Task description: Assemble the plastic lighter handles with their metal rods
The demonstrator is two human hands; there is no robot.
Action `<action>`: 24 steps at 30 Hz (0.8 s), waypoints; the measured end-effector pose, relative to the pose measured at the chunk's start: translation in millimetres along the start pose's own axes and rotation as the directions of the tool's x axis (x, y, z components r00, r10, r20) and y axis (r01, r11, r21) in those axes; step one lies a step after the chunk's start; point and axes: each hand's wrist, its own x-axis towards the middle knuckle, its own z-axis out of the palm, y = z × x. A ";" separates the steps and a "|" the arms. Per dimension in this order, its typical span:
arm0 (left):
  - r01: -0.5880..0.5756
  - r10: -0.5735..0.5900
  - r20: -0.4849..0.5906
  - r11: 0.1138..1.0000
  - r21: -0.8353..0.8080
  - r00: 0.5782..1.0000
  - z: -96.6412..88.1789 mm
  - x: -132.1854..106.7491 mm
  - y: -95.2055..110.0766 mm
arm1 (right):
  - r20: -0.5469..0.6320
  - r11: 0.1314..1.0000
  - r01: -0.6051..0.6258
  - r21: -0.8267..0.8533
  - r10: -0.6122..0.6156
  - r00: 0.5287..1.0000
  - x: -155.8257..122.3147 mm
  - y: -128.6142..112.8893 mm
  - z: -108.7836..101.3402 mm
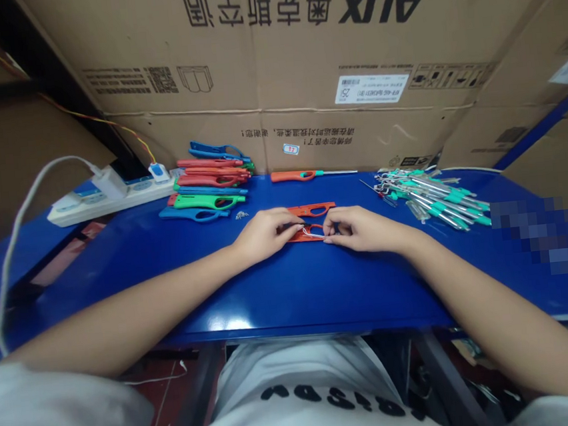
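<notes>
On the blue table in front of me lies an orange lighter casing half (298,236) with a white wire (311,232) along its inside. My left hand (269,234) is closed on its left part, thumb and fingertips pressed together near a small dark piece. At the casing's right end, my right hand (353,230) pinches with bent fingers; what sits between the fingertips is hidden. Just behind, a second orange casing half (314,209) lies flat. Further back rests a lighter (293,175) with an orange handle and a long metal tube.
Stacked casing halves (209,199) in blue, red and green lie at the back left, with small metal bits (241,215) beside them. Metal lighter tubes (433,198) with teal parts are piled at right. A power strip (112,201) and a cardboard wall (255,122) border the table.
</notes>
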 end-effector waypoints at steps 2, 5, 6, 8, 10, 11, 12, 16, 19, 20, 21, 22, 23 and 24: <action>0.004 -0.004 -0.004 1.000 -0.001 1.000 0.1 0.3 0.4 | 0.007 1.000 -0.015 0.013 0.015 1.000 0.8 0.6 0.2; 0.020 -0.020 -0.003 1.000 -0.012 1.000 -0.2 0.4 0.1 | 0.016 0.998 -0.026 0.056 0.025 1.000 0.4 2.3 -0.8; 0.024 -0.024 0.002 1.000 -0.017 1.000 -0.5 0.4 -0.2 | 0.021 0.996 -0.031 0.081 0.030 0.999 -0.1 3.3 -1.3; 0.025 -0.024 0.022 0.999 -0.028 0.999 -1.0 0.1 -1.2 | 0.038 0.988 -0.052 0.143 0.047 0.998 -1.0 5.9 -2.2; 0.029 -0.027 0.044 0.999 -0.038 0.999 -1.3 -0.2 -1.9 | 0.063 0.976 -0.076 0.202 0.064 0.996 -1.6 9.1 -2.6; 0.033 -0.031 0.050 0.998 -0.044 0.998 -1.2 -0.3 -2.0 | 0.074 0.971 -0.083 0.225 0.068 0.995 -1.7 10.8 -2.5; 0.039 -0.036 0.052 0.998 -0.048 0.998 -0.9 -0.2 -1.8 | 0.081 0.967 -0.086 0.242 0.068 0.994 -1.6 12.3 -2.2; 0.065 -0.063 0.038 0.996 -0.061 0.997 1.7 1.0 1.4 | 0.074 0.967 -0.057 0.249 0.040 0.996 -0.6 16.2 0.5; 0.092 -0.091 0.028 0.994 -0.058 0.995 3.9 2.0 3.8 | 0.045 0.980 -0.004 0.199 -0.005 0.999 0.4 16.5 2.3; 0.095 -0.093 0.026 0.994 -0.057 0.995 4.4 2.2 4.3 | 0.032 0.984 0.017 0.176 -0.023 0.999 0.7 16.4 2.8; 0.094 -0.093 0.024 0.994 -0.055 0.995 4.9 2.4 4.7 | 0.019 0.987 0.037 0.155 -0.041 0.999 1.0 16.3 3.2; 0.092 -0.091 0.024 0.995 -0.049 0.996 5.2 2.5 5.0 | 0.007 0.989 0.055 0.135 -0.056 0.998 1.4 16.2 3.6; 0.091 -0.090 0.025 0.995 -0.039 0.996 5.5 2.6 5.2 | -0.004 0.991 0.068 0.119 -0.068 0.998 1.7 16.2 3.9; 0.090 -0.090 0.028 0.996 -0.024 0.996 5.7 2.7 5.4 | -0.013 0.991 0.076 0.107 -0.075 0.997 2.1 16.3 4.2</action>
